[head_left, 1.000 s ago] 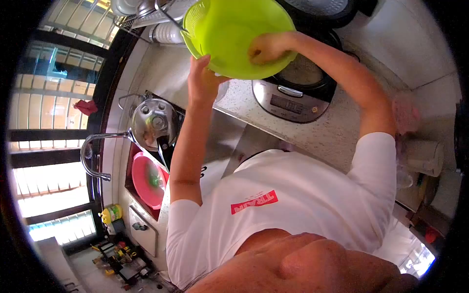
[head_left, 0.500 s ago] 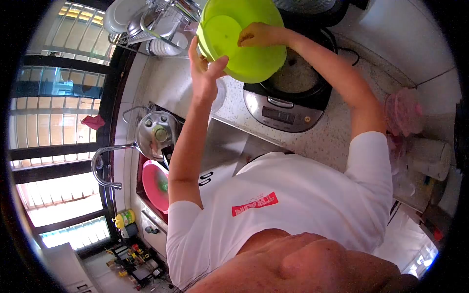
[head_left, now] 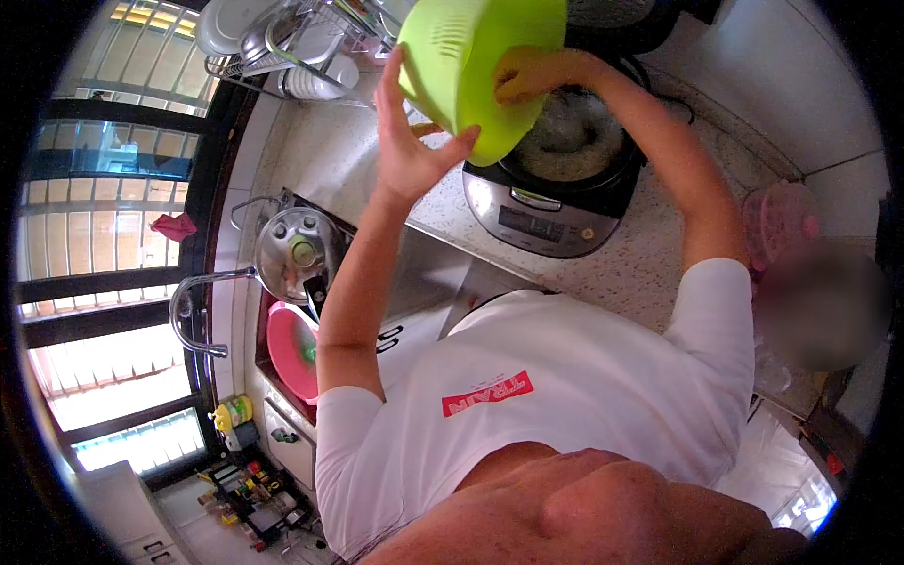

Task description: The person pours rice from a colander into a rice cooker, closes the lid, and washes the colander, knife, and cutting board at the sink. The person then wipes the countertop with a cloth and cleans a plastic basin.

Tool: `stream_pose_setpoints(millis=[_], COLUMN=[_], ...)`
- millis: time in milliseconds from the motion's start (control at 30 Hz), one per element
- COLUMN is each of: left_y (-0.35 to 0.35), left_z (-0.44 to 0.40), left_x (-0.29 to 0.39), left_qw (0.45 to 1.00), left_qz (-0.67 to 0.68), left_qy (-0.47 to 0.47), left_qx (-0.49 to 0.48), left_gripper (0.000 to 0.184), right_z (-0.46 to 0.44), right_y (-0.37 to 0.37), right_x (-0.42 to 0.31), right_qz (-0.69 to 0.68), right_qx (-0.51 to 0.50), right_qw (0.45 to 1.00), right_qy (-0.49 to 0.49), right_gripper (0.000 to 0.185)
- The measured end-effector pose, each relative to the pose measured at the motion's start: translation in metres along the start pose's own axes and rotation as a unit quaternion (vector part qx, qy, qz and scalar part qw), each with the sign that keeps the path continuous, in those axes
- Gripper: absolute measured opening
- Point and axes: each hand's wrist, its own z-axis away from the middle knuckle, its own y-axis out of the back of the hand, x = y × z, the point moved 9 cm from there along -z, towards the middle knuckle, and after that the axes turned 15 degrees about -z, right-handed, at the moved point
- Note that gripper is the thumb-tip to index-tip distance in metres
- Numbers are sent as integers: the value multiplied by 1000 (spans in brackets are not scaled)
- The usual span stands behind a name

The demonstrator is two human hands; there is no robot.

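Note:
My left hand (head_left: 412, 151) grips the lime-green bowl (head_left: 438, 71), with fingers along its left outer side and the thumb at its lower edge. The bowl, which has slots in its wall, is tilted steeply over an open rice cooker (head_left: 546, 224). Inside the bowl, against its wall, my right hand (head_left: 523, 75) has its fingers curled; what they hold, if anything, cannot be made out. Pale grains (head_left: 570, 160) lie in the cooker's dark pot, and something blurred and shiny shows above them.
A dish rack (head_left: 306, 47) with bowls stands at the upper left. Below it are a steel pot lid (head_left: 294, 252), a faucet (head_left: 202, 282) and a pink basin (head_left: 290, 350). Pink mesh baskets (head_left: 780, 221) stand at the right. A cable lies behind the cooker.
The green bowl has tipped further toward the cooker, showing more of its outer wall. My right hand has moved slightly right and down with it. More of the pot's inside is now visible.

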Motion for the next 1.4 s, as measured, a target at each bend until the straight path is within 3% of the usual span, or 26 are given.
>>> stream_pose_setpoints(millis=[67, 133, 233, 333, 433, 500, 567, 600, 667, 767, 900, 967, 1000, 1033, 1100, 1167, 1233, 1367, 1400], left_y=[-3, -11, -25, -31, -26, -19, -14, -8, 4, 18, 31, 41, 47, 51, 59, 71, 84, 107, 115], left_z=[0, 3, 6, 6, 4, 2, 8, 9, 13, 27, 49, 60, 63, 67, 78, 89, 102, 127, 136], left_x=[22, 44, 60, 64, 63, 53, 38, 28, 8, -20, -39, -52, -54, -55, -65, -81, -90, -100, -108], left_qw=[997, 985, 968, 962, 966, 975, 973, 981, 989, 987, 972, 967, 964, 963, 943, 937, 923, 911, 911], left_qz=[-49, -116, -163, -165, -134, -123, -118, -84, -30, 78, 153, 159, 160, 160, 219, 228, 244, 268, 250], left_qy=[-53, -128, -185, -218, -220, -172, -188, -151, -101, -39, 37, 74, 68, 71, 122, 118, 144, 164, 174], left_qx=[-8, -23, -35, -8, 34, 62, 69, 85, 106, 133, 174, 187, 202, 206, 220, 236, 262, 266, 278], left_gripper=[99, 104, 106, 108, 109, 106, 106, 106, 108, 103, 99, 95, 91, 91, 89, 86, 82, 75, 72], right_z=[14, 42, 59, 51, 42, 42, 48, 55, 89, 97, 88, 68, 56, 52, 43, 26, 26, 39, 40], right_y=[3, 29, 38, 28, 2, -19, -47, -47, -72, -96, -90, -57, -39, -41, -22, -49, -107, -105, -87], right_x=[16, 4, -23, -46, -46, -25, 18, 17, 40, 59, 102, 119, 96, 95, 86, 67, 58, 59, 70], right_qz=[-21, -108, -218, -273, -269, -230, -199, -198, 16, 129, 137, 48, 81, 81, 164, 188, 44, 109, 13], right_qx=[-14, 122, 218, 214, 140, 40, -81, -83, -244, -244, -238, -120, -58, -62, 72, 17, -171, -164, -96], right_qw=[998, 987, 946, 925, 944, 971, 976, 976, 941, 939, 931, 966, 990, 990, 978, 980, 982, 964, 968], right_qy=[-51, 12, 105, 157, 128, 56, -35, -38, -232, -205, -240, -225, -95, -94, -105, -67, -71, -176, -233], right_gripper=[29, 30, 27, 25, 23, 22, 21, 21, 22, 24, 23, 21, 20, 20, 20, 20, 21, 22, 22])
